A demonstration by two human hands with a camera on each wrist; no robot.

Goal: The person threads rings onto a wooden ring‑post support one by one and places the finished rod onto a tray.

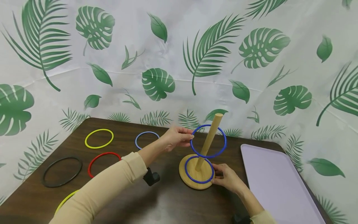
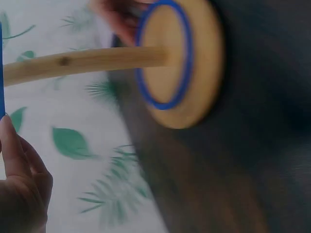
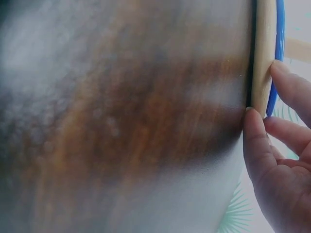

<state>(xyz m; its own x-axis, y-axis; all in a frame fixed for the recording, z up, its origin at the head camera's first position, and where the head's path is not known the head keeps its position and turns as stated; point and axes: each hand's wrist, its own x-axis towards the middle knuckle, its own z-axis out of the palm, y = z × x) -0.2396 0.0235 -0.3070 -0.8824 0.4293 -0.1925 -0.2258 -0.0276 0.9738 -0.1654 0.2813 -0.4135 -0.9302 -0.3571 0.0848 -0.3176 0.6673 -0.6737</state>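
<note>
A wooden post (image 1: 210, 137) stands on a round wooden base (image 1: 182, 174), leaning slightly right in the head view. My left hand (image 1: 176, 138) pinches the left side of an upper blue ring (image 1: 226, 141), which encircles the post below its tip. Another blue ring (image 2: 189, 53) lies flat on the base, around the foot of the post. At the base's right edge, my right hand (image 1: 227, 179) grips the rim between thumb and fingers, one fingertip touching close beside the lower ring. Only the edge of the upper ring shows in the left wrist view.
Left on the dark table (image 1: 167, 202) lie a yellow ring (image 1: 86, 137), a red ring (image 1: 89, 169), a black ring (image 1: 44, 177), a light blue ring (image 1: 136, 141) and a partly hidden yellow ring (image 1: 62, 202). A pale lilac tray (image 1: 279, 183) stands at the right.
</note>
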